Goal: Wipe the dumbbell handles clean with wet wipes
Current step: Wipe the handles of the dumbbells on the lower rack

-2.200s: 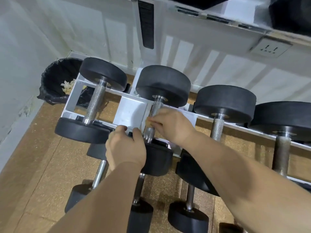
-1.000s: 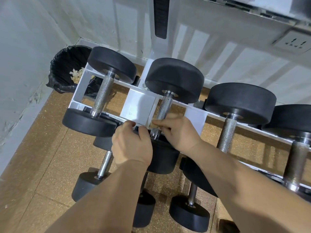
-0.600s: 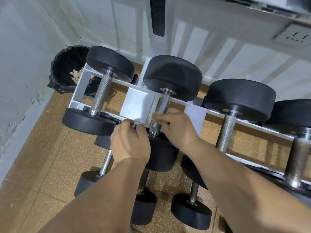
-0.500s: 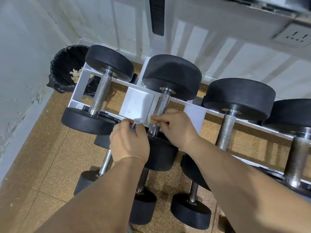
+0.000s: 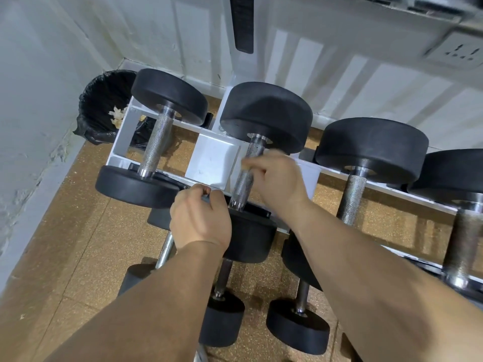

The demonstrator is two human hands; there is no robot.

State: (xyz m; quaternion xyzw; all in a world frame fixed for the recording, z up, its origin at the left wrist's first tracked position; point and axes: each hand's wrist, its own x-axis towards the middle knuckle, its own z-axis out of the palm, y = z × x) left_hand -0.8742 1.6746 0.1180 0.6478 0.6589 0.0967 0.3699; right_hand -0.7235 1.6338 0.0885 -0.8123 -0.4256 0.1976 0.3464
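Note:
The second dumbbell from the left lies across the white rack (image 5: 213, 160), its knurled steel handle (image 5: 241, 189) running between two black heads. My right hand (image 5: 277, 176) wraps around the upper middle of that handle, fingers curled over it; no wipe shows under the fingers. My left hand (image 5: 201, 220) grips the top edge of this dumbbell's near head (image 5: 251, 239), beside the rack's front rail. The lower stretch of the handle is bare.
More dumbbells rest on the rack: one to the left (image 5: 156, 145), two to the right (image 5: 351, 199). Smaller dumbbells (image 5: 298, 327) sit on the lower tier. A black-lined waste bin (image 5: 102, 105) stands in the corner. White walls close in at left and behind.
My right hand has slid up the handle, from beside the near head toward the far head. My left hand has kept its hold on the near head.

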